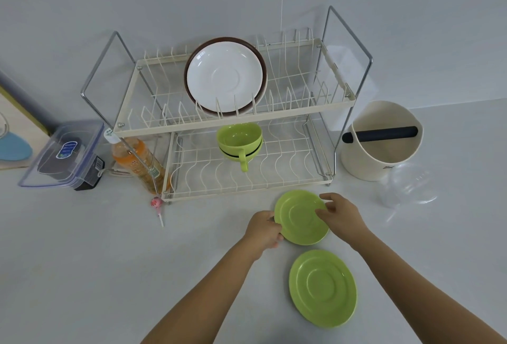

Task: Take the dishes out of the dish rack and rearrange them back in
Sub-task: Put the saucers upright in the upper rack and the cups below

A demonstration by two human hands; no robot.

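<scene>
Green saucer [323,288] on counter, both hands pinching second saucer [300,219], labels unreadable

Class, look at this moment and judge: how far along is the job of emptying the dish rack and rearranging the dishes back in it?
Done: one green saucer lies on the counter, out of the dish rack. In hand: the left hand and right hand hold a second green saucer just in front of the rack. Left: the white plate, the brown-rimmed plate behind it and the stacked green cups are in the rack.
</scene>
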